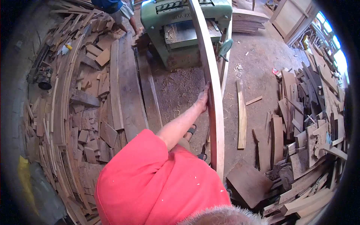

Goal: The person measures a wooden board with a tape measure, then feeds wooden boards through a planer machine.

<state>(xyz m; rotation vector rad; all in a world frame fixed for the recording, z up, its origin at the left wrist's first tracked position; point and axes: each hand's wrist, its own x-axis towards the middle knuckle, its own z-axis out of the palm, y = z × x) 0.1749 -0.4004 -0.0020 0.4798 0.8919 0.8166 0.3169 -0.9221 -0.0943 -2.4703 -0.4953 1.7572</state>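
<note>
A long pale wooden beam [210, 67] runs from the top middle of the head view down past my right side, over the front of a green machine [183, 54]. My left hand [203, 99] is on the beam's left side about midway along, holding it; some fingers are hidden by the wood. The red sleeve and bare forearm lead up to it from below. My right hand does not show.
Long planks [125, 86] and scrap wood lie at left. More offcuts [277, 138] are piled at right. A narrow board [241, 116] lies on the floor. Another person [116, 9] stands at the top left, beside the machine. A handwheel [225, 48] sticks out from the machine.
</note>
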